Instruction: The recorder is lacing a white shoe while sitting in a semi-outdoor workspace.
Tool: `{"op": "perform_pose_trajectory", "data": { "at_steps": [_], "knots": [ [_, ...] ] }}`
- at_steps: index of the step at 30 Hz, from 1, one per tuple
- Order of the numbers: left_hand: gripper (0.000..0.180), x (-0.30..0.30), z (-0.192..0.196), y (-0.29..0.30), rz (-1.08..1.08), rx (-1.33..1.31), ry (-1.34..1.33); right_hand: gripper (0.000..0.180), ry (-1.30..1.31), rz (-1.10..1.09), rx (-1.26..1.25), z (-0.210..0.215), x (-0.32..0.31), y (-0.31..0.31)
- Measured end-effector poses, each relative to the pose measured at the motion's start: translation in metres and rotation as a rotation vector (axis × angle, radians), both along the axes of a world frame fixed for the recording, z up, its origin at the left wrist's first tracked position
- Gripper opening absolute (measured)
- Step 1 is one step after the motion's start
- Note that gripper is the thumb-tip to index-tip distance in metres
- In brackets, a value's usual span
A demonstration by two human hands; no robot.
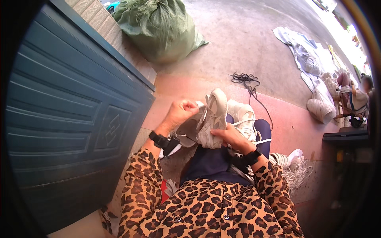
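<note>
A cream sneaker [216, 109] stands toe up above my lap, gripped low on its side by my right hand [233, 137], the thumb lying on the shoe. Left of the toe, my left hand [181, 113] is closed in a pinch at a short white strip [200, 104], which is too small to tell whether it is a shoelace. More cream shoes [243, 115] rest on my right knee, with loose white laces [262, 141] trailing from them. Another pale shoe shape shows partly behind my left wrist.
A blue panelled door [59, 119] stands close on my left. A full green sack [160, 31] sits ahead. Black cord [248, 79] lies on the floor beyond my knees. White lace bundles [299, 172] lie by my right side; white bags [320, 102] and a seated person are farther right.
</note>
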State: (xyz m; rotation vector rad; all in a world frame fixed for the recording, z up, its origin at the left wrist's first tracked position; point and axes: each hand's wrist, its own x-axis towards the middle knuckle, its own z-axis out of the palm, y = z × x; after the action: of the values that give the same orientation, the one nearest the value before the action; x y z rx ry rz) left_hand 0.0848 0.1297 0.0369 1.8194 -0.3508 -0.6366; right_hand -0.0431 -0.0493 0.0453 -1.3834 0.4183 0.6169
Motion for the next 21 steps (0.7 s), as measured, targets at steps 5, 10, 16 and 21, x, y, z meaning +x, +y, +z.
{"op": "perform_pose_trajectory", "data": {
  "at_steps": [5, 10, 16, 21],
  "knots": [
    [0.013, 0.038, 0.043, 0.028, 0.051, -0.004, -0.225, 0.03, -0.483, 0.042, -0.552, -0.02, 0.015, 0.026],
    [0.013, 0.063, 0.042, 0.006, -0.191, 0.066, -0.274, 0.026, -0.763, 0.607, -0.61, -0.012, 0.016, 0.053],
    [0.018, 0.055, 0.006, -0.003, -0.84, -0.007, 0.233, 0.029, -0.28, 0.211, -0.014, 0.006, -0.039, 0.007],
    [0.012, 0.034, -0.019, 0.003, -0.254, 0.085, -0.199, 0.037, -0.105, -0.305, 0.363, -0.021, -0.061, -0.018]
  ]
}}
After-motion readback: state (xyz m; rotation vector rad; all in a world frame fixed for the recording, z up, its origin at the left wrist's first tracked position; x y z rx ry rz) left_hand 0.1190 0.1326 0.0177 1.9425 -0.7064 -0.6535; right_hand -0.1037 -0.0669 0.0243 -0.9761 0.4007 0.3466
